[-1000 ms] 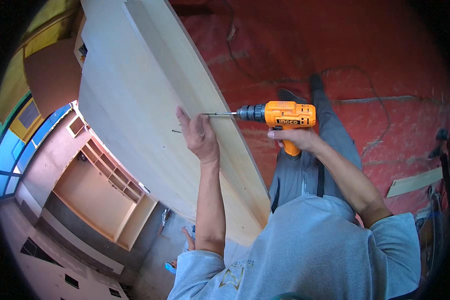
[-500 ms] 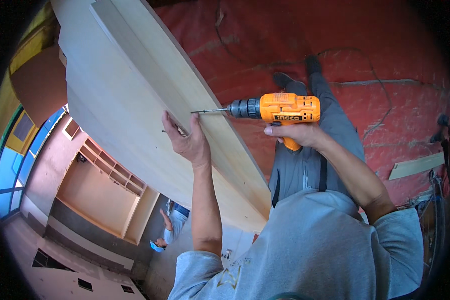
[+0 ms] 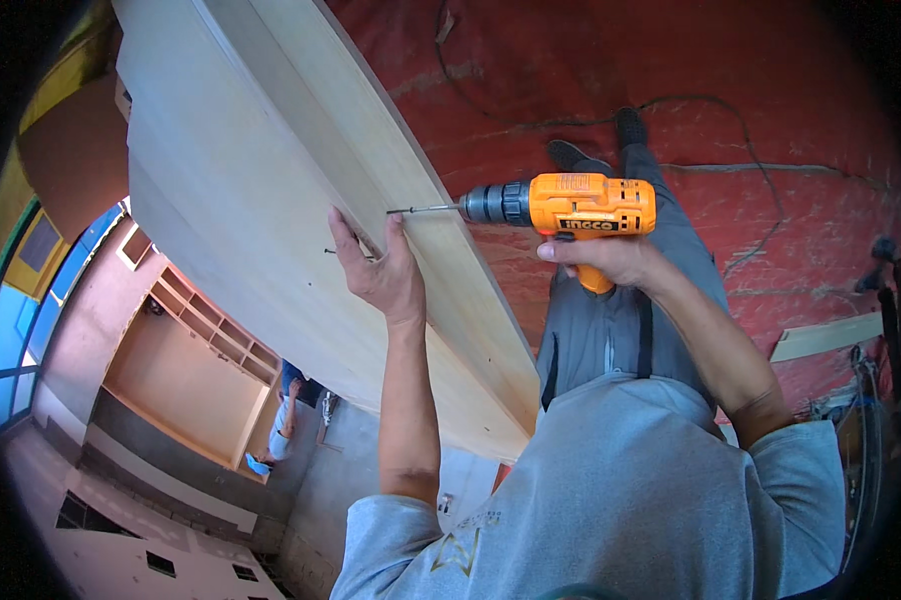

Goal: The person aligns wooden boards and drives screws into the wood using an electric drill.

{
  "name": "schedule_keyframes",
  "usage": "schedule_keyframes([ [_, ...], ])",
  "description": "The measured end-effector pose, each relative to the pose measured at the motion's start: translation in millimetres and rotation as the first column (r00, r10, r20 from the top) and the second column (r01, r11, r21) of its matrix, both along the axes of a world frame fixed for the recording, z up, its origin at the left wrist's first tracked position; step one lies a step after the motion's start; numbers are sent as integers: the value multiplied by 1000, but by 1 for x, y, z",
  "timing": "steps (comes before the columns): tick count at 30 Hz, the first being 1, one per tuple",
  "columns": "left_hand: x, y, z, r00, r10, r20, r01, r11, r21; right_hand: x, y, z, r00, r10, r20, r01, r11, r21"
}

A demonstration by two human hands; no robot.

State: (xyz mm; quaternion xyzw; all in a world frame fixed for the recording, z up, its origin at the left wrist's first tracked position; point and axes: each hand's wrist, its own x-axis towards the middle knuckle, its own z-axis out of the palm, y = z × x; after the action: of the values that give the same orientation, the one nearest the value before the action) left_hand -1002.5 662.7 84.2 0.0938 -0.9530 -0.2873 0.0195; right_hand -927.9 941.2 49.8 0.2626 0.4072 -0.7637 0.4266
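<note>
My right hand (image 3: 608,262) is closed round the grip of an orange and black cordless drill (image 3: 593,205), held level with its chuck to the left. The long thin bit (image 3: 426,209) reaches over a pale wooden board (image 3: 456,290), its tip beside my left thumb. My left hand (image 3: 389,280) rests on the wood, thumb and index finger on either side of a raised strip (image 3: 301,130). Dark, thin screws (image 3: 332,251) poke out by its fingers, seemingly held in them; the curled fingers are partly hidden.
A large pale panel (image 3: 211,200) lies under the strip. Red sheeting (image 3: 771,60) with a dark cable (image 3: 761,160) covers the floor at right, where a loose wood offcut (image 3: 826,337) lies. Beyond, at left, are a wooden cabinet frame (image 3: 186,365) and another person (image 3: 279,430).
The view has shifted slightly against the boards. The drill has moved a little right and up, my left hand slightly right. The other person has moved left and is partly behind the cabinet frame.
</note>
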Motion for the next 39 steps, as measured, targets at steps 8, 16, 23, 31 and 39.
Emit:
schedule_keyframes([
  [8,0,-2,1,1000,-17,-21,17,1000,-6,-1,-3,4,999,-49,20,48,998,34],
  [16,-3,-1,3,986,-165,-17,157,963,-220,-12,3,13,1000,4,7,-4,997,74],
  [23,0,-3,4,986,-168,-16,161,964,-211,-4,-2,1,1000,27,-12,-26,994,103],
  [31,6,-8,2,981,-196,-4,191,959,-211,-5,1,-9,999,33,-5,-33,999,18],
  [39,5,-3,3,982,-190,-16,185,969,-163,3,-3,-15,995,77,62,-77,997,-8],
])
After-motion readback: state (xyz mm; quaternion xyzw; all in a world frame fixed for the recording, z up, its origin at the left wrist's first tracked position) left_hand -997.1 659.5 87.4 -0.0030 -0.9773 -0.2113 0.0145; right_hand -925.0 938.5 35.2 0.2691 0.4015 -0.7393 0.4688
